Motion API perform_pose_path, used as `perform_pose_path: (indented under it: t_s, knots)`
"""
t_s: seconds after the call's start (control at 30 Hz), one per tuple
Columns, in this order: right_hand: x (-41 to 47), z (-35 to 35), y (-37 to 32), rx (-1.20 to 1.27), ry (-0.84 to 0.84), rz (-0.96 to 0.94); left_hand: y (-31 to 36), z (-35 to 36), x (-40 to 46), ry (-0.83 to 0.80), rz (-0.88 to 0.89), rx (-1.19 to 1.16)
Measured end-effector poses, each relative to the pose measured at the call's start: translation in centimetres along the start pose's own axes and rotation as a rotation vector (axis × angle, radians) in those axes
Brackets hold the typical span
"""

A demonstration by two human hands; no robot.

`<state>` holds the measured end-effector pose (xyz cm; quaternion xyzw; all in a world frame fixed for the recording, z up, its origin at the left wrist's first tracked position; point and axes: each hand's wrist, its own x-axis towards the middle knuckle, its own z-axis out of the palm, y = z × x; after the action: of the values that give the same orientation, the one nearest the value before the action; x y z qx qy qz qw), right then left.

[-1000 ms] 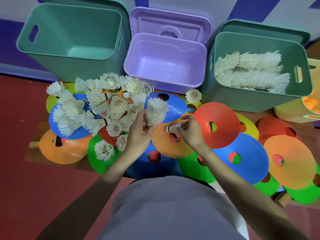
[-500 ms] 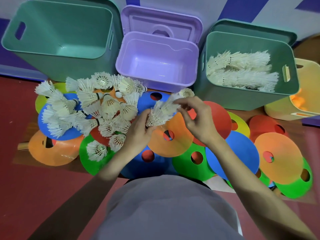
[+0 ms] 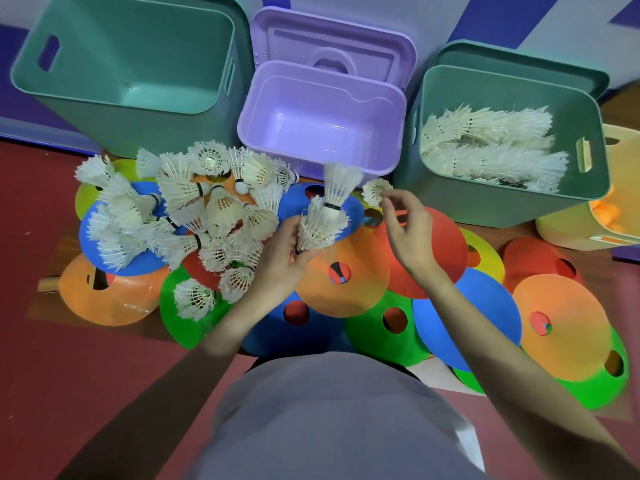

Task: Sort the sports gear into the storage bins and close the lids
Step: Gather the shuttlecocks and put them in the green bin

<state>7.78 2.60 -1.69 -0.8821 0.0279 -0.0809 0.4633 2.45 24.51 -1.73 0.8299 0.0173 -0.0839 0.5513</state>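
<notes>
The left hand [image 3: 277, 258] curls its fingers around the base of a nested stack of shuttlecocks [image 3: 325, 216]; two skirts show clearly in it, the upper one pointing toward the purple bin [image 3: 322, 123]. The right hand [image 3: 408, 230] hovers just right of the stack, fingers loosely bent and parted, gripping nothing; its fingertips sit just beside a single shuttlecock [image 3: 375, 192] lying skirt-up on the cones, though contact cannot be told.

Left of the left hand lies a loose heap of shuttlecocks [image 3: 194, 216], roughly twenty, too tangled for an exact count. Beneath and around both hands spread flat disc cones [image 3: 346, 282] in orange, blue, green, red and yellow, overlapping; about fifteen show.

Beyond the fingers stand four bins. The purple bin sits straight ahead with its lid [image 3: 332, 46] raised behind it. The left teal bin [image 3: 128, 60] stands beyond the heap. The right teal bin [image 3: 502, 140] beyond the right hand holds several long rows of stacked shuttlecocks. A yellow bin [image 3: 588, 226] at the far right shows something orange inside.
</notes>
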Motion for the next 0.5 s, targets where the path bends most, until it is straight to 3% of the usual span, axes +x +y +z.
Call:
perform_pose_path:
  t_s: [0.2, 0.4, 0.5]
  knots:
    - [2.6, 0.7, 0.2, 0.094, -0.248, 0.038, -0.6, 1.2, 1.3, -0.007, -0.025, -0.046]
    - [3.8, 1.1, -2.1, 0.314, -0.174, 0.073, -1.3, 1.7, 2.0, -0.039, -0.052, -0.057]
    - [3.4, 1.0, -3.0, 0.197, -0.269, -0.071, -1.5, 1.6, 2.2, -0.021, -0.061, -0.066]
